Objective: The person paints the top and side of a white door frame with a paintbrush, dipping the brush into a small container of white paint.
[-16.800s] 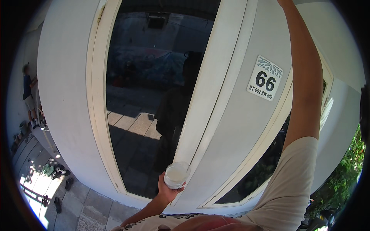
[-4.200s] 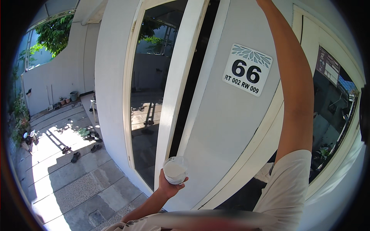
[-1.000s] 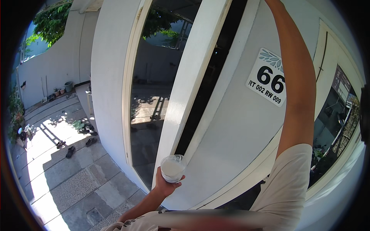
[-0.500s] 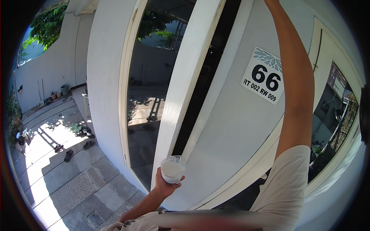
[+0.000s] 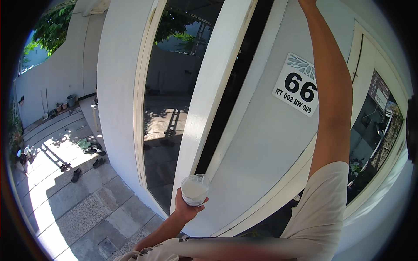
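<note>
My left hand [image 5: 187,209] is wrapped round a clear plastic cup [image 5: 194,191] with something white inside, held upright in front of the wall's foot. My right arm reaches straight up along the grey wall [image 5: 257,143]. Only the lower part of my right hand [image 5: 308,3] shows at the upper edge; its fingers lie outside the picture, so whatever it touches is hidden. Beside that forearm, a white number plaque [image 5: 296,85] with a leaf pattern is fixed to the wall, partly covered by the arm.
Left of the wall stands a tall dark glass pane [image 5: 174,95] in a cream frame. A window [image 5: 374,126] is at the right. Several shoes [image 5: 76,175] lie on the paved floor [image 5: 82,217] at the left, and potted plants [image 5: 64,105] line the far wall.
The view has shifted very slightly. Both arms and the cup keep nearly the same pose.
</note>
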`<state>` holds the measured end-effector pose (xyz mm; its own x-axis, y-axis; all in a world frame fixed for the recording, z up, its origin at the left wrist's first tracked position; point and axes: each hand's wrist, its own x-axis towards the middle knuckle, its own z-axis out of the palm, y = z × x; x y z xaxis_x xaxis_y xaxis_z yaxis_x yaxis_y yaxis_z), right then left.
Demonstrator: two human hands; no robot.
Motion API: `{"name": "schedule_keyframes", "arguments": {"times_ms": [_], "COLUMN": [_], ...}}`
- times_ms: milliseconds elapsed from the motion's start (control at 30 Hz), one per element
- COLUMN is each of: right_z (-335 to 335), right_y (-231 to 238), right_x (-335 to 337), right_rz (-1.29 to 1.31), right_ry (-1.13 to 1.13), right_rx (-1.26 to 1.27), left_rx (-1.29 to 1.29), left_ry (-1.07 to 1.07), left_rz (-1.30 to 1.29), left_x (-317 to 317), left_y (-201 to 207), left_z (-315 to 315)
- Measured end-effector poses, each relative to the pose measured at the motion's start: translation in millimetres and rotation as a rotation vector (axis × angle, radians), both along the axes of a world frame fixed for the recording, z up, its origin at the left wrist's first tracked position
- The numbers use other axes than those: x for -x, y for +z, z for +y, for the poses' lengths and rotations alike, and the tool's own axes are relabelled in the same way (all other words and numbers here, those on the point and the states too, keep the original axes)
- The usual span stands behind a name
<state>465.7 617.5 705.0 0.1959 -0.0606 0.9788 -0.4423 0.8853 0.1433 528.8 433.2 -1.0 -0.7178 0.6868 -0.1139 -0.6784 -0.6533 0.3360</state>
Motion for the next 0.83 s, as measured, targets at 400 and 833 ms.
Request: {"name": "schedule_keyframes", "arguments": {"times_ms": [400, 833], "right_z": [-8, -1], "right_y": [-13, -14], "right_x": [1, -9], "right_rz": [0.082, 0.306], "right_ry": [0.069, -0.158], "right_rx": [0.04, -0.001], "left_rx": [-0.051, -0.077], "left_ry": [0.048, 0.025], "left_rz": [-0.044, -0.024], "left_x": [-4, -1], "left_y": [7, 6], "left_z": [-10, -23]}}
